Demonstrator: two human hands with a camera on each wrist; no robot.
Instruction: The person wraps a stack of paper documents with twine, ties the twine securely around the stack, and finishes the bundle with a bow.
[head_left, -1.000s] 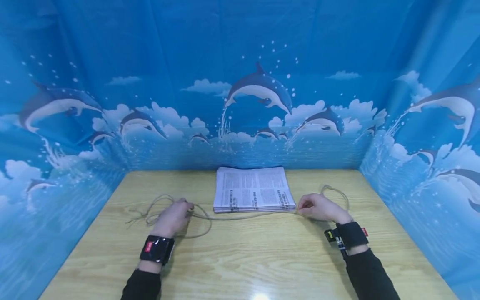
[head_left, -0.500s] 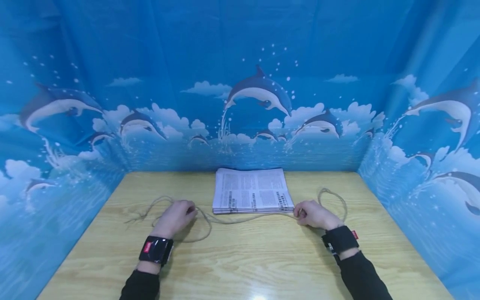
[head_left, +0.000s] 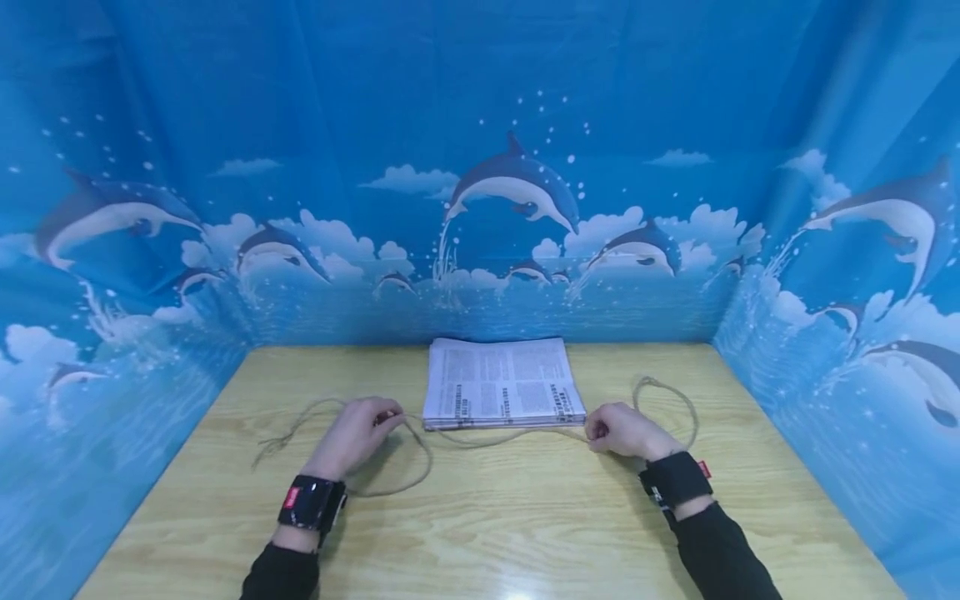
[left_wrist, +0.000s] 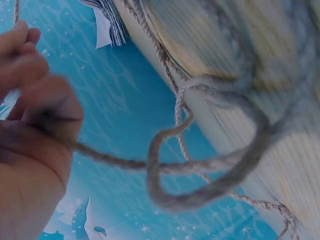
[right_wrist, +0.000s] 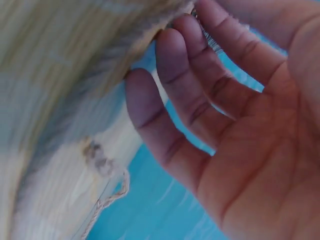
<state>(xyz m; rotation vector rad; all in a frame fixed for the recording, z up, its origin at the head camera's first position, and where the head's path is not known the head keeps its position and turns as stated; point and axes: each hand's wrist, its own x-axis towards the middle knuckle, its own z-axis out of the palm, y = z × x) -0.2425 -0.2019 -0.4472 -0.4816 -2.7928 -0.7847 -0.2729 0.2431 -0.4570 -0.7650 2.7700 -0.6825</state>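
Observation:
A thin beige rope point(head_left: 487, 442) runs in a slack wave between the two hands, just in front of a stack of folded newspapers point(head_left: 501, 382). My left hand point(head_left: 358, 433) pinches the rope between curled fingers and thumb. In the left wrist view a strand leaves this hand point(left_wrist: 35, 135) and crosses a loose loop of rope point(left_wrist: 175, 202). Near the stack's front right corner my right hand point(head_left: 626, 431) pinches the rope with thumb and forefinger. The right hand's point(right_wrist: 235, 115) other fingers are loosely bent in the right wrist view, and its fingertips sit close to the tabletop.
Frayed rope ends point(head_left: 270, 446) lie on the wooden table point(head_left: 487, 533) at left. A curved length of rope point(head_left: 686, 400) lies beyond the right hand. A blue dolphin-print curtain point(head_left: 337, 125) encloses the table at the back and sides.
The right hand has moved slightly left and toward the table's front. The rope between the hands has gone from nearly straight to slack, and the loop beside the left hand has widened.

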